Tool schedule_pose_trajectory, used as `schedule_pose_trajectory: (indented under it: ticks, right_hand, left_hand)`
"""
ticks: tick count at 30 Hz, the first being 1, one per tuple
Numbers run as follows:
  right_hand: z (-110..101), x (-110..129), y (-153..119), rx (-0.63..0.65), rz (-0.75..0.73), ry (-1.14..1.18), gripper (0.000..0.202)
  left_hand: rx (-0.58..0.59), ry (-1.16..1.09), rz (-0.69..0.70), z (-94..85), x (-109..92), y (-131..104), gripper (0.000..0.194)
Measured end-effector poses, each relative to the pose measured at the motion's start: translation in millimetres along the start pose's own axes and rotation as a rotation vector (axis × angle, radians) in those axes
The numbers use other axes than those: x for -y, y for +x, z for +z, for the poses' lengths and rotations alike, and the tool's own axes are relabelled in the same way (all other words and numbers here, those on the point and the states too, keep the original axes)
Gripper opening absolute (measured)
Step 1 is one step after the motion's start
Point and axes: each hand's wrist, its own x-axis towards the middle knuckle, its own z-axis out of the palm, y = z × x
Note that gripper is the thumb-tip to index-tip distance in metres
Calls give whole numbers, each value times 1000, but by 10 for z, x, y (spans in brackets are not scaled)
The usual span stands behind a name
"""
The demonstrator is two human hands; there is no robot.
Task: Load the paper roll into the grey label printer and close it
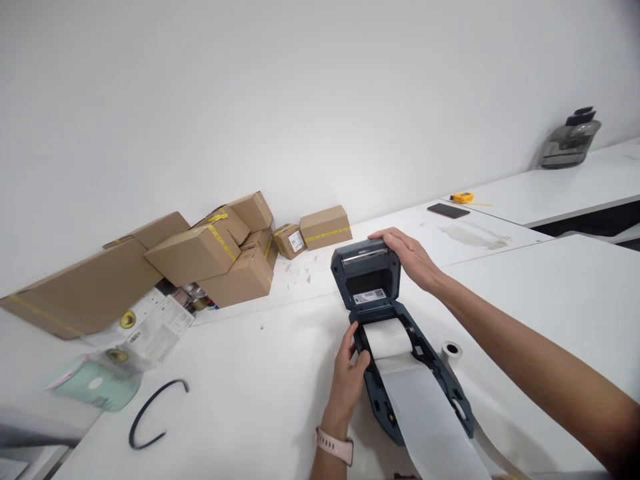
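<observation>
A dark blue label printer (383, 400) stands on the white table with its lid (367, 270) raised. Inside lies a white label roll (387, 337), and its loose strip (430, 407) runs out over the front of the printer. My left hand (347, 370), with a pink watch band at the wrist, grips the printer's left side near the roll, thumb on the rim. My right hand (407, 257) is closed over the top right corner of the lid; part of its fingers is hidden behind it. Beside the printer's right side sits a small white roll (452, 351).
Cardboard boxes (195, 253) are piled at the back left, with another box (326, 228) along the wall. A black curved strip (145, 410) and a green pouch (100, 383) lie left. Farther right are a phone (449, 211), a yellow tape measure (461, 198) and a bottle (570, 140).
</observation>
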Motion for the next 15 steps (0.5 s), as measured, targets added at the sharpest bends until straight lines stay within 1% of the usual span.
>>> schedule_pose_trajectory:
  ticks: [1, 3, 5, 7, 8, 9, 10, 11, 13, 15]
  right_hand:
    - [-14, -2, -143, -13, -31, 38, 37]
    - [-77, -13, -488, 13, -117, 110, 30]
    - [-162, -45, -882, 87, -200, 130, 27]
    - [-231, -103, -1276, 138, -245, 76, 31]
    - [-250, -139, -1457, 169, -260, 35, 33]
    - [-256, -178, -1617, 185, -268, -6, 33]
    - [-249, -217, -1755, 189, -272, -44, 33]
    - [-231, -254, -1867, 178, -275, -77, 32]
    - [-176, -310, -2016, 113, -282, -133, 29]
    - [-127, -335, -2086, 48, -302, -189, 28]
  left_hand:
    - [-59, -6, -7, 44, 29, -59, 68]
    - [-232, -30, -14, 146, 128, -235, 67]
    - [-478, -56, -9, 242, 262, -471, 60]
    - [-717, -128, 60, 308, 382, -715, 52]
    - [-797, -176, 88, 327, 416, -820, 49]
    - [-851, -209, 114, 341, 426, -905, 47]
    - [-873, -227, 131, 351, 411, -966, 46]
    - [-866, -228, 140, 363, 373, -1001, 45]
    - [-792, -194, 136, 405, 257, -1002, 46]
    - [-680, -161, 112, 475, 146, -939, 54]
